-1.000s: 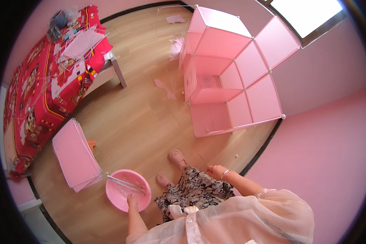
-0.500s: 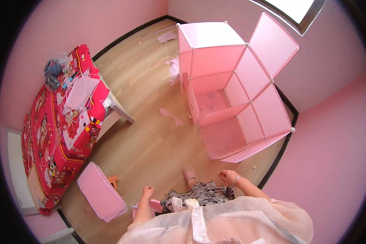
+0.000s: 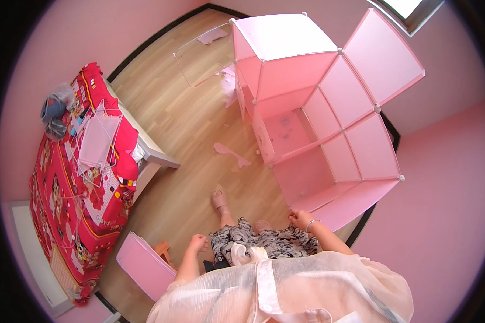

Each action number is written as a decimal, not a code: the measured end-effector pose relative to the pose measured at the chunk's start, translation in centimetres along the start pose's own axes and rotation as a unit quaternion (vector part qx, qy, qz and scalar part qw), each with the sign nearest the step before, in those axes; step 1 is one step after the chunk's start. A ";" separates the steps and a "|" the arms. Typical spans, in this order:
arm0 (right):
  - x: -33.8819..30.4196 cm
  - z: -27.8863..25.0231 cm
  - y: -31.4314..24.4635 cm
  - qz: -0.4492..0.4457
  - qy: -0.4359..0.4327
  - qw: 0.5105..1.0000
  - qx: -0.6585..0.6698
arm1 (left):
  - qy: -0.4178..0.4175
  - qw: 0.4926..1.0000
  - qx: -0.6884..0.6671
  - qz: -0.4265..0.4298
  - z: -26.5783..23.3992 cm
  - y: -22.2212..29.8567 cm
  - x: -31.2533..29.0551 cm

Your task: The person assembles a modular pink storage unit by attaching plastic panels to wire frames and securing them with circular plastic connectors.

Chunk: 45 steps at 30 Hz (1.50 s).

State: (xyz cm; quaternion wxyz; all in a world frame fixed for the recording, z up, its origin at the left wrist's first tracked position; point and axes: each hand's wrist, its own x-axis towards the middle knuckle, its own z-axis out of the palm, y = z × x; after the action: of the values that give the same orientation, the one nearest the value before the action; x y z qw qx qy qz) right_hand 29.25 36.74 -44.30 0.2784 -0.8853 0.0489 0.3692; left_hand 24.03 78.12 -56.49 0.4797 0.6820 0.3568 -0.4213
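A pink panel cabinet (image 3: 293,81) with white corner connectors stands ahead to the right, its open compartments facing me. My right hand (image 3: 302,219), with a bracelet at the wrist, is closed at the near end of the cabinet, beside the edge of its lowest side panel (image 3: 342,207). Whether its pinched fingers touch that edge or hold something small, I cannot tell. Low on the left, my left hand (image 3: 199,243) is curled into a loose fist with nothing visible in it. Near that forearm leans a stack of flat pink panels (image 3: 145,264).
An orange stool (image 3: 164,252) is partly hidden by the stack. The bed (image 3: 59,183) on the left has a red patterned cover, with pink panels and wire frames (image 3: 97,142) and a plastic bag (image 3: 63,94). Torn film (image 3: 233,155) lies on the wooden floor (image 3: 183,183).
I have stepped forward, one foot now ahead on the left. The cabinet appears nearer, and my right hand is now beside its lowest panel. Both hands remain closed.
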 end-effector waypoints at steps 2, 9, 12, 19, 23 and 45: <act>2.8 0.2 -1.5 0.012 0.017 1.000 0.022 | -0.007 0.999 0.013 -0.030 -3.0 -0.4 1.8; 11.2 -1.3 -6.4 0.047 0.004 0.999 0.017 | 0.022 0.999 -0.016 0.030 -11.6 10.2 5.7; 15.7 -4.5 -8.4 0.120 -0.024 0.993 0.003 | 0.023 0.997 -0.041 0.066 -13.1 14.4 6.5; 29.6 -7.2 -3.1 0.184 0.031 0.982 0.002 | -0.035 0.999 -0.017 0.011 -11.8 13.4 8.0; 36.3 -7.2 0.1 0.213 0.084 0.972 0.049 | -0.028 0.998 0.004 -0.064 -12.2 9.9 8.5; 47.3 2.2 -10.7 0.224 0.158 0.943 0.188 | -0.029 0.995 -0.048 -0.089 -10.9 14.4 12.2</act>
State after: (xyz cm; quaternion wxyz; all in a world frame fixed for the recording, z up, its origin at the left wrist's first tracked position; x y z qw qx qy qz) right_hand 65.14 52.56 -72.88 0.3387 -0.8298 0.3583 0.2613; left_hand 44.12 85.43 -60.55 0.4824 0.6117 0.4215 -0.4642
